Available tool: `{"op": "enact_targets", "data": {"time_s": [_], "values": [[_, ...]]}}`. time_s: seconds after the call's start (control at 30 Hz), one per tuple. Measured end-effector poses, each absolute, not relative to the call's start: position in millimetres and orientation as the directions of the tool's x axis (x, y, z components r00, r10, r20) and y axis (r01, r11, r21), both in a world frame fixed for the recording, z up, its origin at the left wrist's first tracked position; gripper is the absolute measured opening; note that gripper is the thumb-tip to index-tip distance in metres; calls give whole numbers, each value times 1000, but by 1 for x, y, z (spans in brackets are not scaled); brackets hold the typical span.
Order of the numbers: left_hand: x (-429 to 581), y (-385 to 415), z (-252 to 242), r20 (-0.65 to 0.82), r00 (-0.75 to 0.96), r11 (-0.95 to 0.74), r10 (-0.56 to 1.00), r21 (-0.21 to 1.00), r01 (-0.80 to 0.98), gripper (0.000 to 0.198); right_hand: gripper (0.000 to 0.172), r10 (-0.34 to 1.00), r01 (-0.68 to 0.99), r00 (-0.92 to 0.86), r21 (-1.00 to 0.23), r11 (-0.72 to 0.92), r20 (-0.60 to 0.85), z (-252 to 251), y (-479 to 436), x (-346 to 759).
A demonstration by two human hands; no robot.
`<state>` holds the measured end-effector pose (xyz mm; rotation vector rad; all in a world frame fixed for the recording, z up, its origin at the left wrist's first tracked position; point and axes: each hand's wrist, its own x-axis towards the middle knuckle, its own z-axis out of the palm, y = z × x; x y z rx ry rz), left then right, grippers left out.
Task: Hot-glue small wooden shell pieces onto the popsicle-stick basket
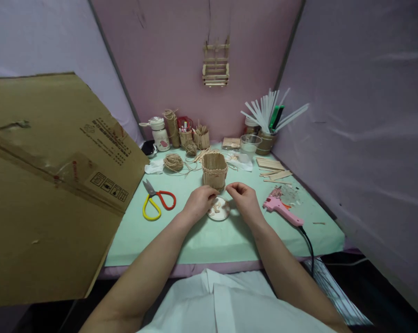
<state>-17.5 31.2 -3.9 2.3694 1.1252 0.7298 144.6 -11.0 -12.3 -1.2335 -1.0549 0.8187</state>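
A square holder of wooden craft sticks with twine round its rim (214, 172) stands at the middle of the table. Just in front of it, my left hand (202, 202) is closed in a pinch beside the holder's lower edge. Across a small gap, my right hand (244, 198) has thumb and forefinger pressed together near the holder's lower right corner. Whatever lies between the fingers of either hand is too small to name. Under and between the hands sits a round white dish (220, 215) with small pale brown pieces in it.
Scissors with yellow and red handles (159, 200) lie left; a pink glue gun (283, 211) with a black cord lies right. Behind are a twine ball (173, 162), wooden sticks (274, 172), a plastic cup (249, 145) and white glue sticks (266, 108). A cardboard sheet (56, 185) blocks the left.
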Motion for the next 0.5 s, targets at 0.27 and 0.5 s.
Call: {"op": "enact_targets", "data": {"time_s": [0.27,0.5], "values": [[-21,29,6,242,589,-628,772,433,646,15,20,926,62,328,-982,176,186,-13,-11,145],[-19,26,2,157,672,-676,724,355,645,15,20,926,41,333,-984,175,179,-13,-10,145]]}}
